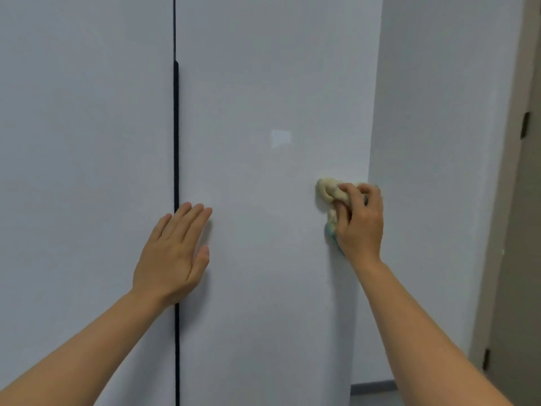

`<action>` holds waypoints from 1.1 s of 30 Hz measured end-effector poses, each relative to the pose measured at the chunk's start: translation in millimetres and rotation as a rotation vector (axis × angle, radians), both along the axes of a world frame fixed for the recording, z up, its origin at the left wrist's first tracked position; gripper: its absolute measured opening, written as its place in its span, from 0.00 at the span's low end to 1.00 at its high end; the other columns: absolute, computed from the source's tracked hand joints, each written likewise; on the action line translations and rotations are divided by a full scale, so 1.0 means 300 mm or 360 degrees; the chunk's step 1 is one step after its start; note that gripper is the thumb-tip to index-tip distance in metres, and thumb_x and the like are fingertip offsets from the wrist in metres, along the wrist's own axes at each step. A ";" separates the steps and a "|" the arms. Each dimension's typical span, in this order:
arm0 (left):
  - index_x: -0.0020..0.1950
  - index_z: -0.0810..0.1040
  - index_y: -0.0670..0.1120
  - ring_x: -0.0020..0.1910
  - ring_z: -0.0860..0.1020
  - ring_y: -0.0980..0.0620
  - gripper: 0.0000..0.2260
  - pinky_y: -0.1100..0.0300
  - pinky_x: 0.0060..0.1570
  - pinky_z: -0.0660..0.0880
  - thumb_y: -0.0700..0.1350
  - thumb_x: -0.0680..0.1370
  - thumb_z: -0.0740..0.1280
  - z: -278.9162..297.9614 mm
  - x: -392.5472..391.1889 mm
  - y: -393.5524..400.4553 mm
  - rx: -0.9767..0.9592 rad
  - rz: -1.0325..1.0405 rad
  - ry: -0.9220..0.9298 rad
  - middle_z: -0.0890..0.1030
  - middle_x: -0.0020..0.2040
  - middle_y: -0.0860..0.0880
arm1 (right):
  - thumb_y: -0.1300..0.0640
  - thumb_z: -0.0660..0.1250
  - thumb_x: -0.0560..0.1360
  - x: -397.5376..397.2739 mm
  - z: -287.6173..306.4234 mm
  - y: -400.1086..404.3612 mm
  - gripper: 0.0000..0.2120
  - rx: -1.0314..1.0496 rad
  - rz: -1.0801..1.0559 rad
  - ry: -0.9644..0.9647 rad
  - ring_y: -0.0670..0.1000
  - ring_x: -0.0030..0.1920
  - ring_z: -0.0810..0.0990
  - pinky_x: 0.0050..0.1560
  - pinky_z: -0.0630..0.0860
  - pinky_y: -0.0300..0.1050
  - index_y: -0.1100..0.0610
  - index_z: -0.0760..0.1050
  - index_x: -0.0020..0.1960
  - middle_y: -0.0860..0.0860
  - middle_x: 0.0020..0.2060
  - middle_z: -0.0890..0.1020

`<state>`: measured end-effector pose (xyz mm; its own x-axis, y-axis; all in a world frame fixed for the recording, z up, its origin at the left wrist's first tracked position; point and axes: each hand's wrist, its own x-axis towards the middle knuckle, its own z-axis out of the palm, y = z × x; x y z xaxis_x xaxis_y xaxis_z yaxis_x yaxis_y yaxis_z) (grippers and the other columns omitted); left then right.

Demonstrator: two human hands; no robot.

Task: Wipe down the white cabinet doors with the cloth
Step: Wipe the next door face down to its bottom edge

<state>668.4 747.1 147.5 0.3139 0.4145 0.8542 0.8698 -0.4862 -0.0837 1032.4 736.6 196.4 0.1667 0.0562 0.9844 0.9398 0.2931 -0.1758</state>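
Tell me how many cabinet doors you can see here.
2. The left door fills the left side; the right door runs from the dark gap to the wall, with the left hand flat on it and the cloth near its right edge. More may lie out of view.

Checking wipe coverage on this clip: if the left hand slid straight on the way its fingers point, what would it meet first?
Nothing that shows: the left hand points up and slightly right across the bare right door. The cloth lies well off to the right.

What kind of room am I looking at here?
Probably a room in a home or flat: tall white cabinet doors stand beside a plain wall, with a hinged door at the right edge.
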 end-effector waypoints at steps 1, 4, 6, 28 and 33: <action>0.83 0.58 0.48 0.83 0.55 0.50 0.29 0.49 0.81 0.51 0.53 0.82 0.51 -0.017 0.009 0.002 0.0001 -0.0022 0.0002 0.61 0.82 0.49 | 0.61 0.69 0.79 -0.004 -0.122 -0.002 0.13 -0.0019 0.0016 0.0036 0.55 0.54 0.74 0.49 0.69 0.40 0.57 0.79 0.63 0.57 0.57 0.74; 0.82 0.61 0.46 0.82 0.58 0.46 0.29 0.43 0.80 0.54 0.51 0.81 0.53 -0.078 0.047 -0.007 0.0056 -0.0087 -0.0020 0.62 0.82 0.46 | 0.59 0.66 0.80 -0.042 -0.470 -0.025 0.12 -0.0164 0.0139 -0.0003 0.55 0.54 0.76 0.50 0.76 0.47 0.58 0.79 0.63 0.55 0.57 0.73; 0.81 0.62 0.44 0.82 0.58 0.43 0.29 0.44 0.81 0.52 0.50 0.80 0.54 -0.136 0.053 0.002 0.0065 -0.0141 -0.0006 0.62 0.81 0.44 | 0.59 0.66 0.80 -0.066 -0.617 -0.033 0.13 -0.0284 0.0185 -0.0037 0.56 0.54 0.76 0.50 0.79 0.52 0.57 0.79 0.63 0.53 0.57 0.73; 0.83 0.56 0.49 0.81 0.59 0.59 0.27 0.56 0.80 0.58 0.55 0.85 0.49 -0.125 -0.008 -0.017 -0.0237 -0.0771 -0.1056 0.61 0.82 0.55 | 0.65 0.74 0.71 -0.585 -0.545 0.002 0.16 -0.0477 0.0380 -0.0827 0.57 0.48 0.76 0.38 0.75 0.50 0.55 0.80 0.57 0.53 0.51 0.75; 0.84 0.52 0.50 0.82 0.50 0.61 0.29 0.67 0.79 0.49 0.57 0.84 0.47 -0.139 -0.040 -0.005 -0.0287 -0.0575 -0.0701 0.53 0.84 0.56 | 0.63 0.73 0.72 -0.530 -0.287 0.012 0.16 -0.0360 0.0332 -0.0394 0.60 0.52 0.77 0.44 0.78 0.49 0.54 0.81 0.59 0.57 0.54 0.76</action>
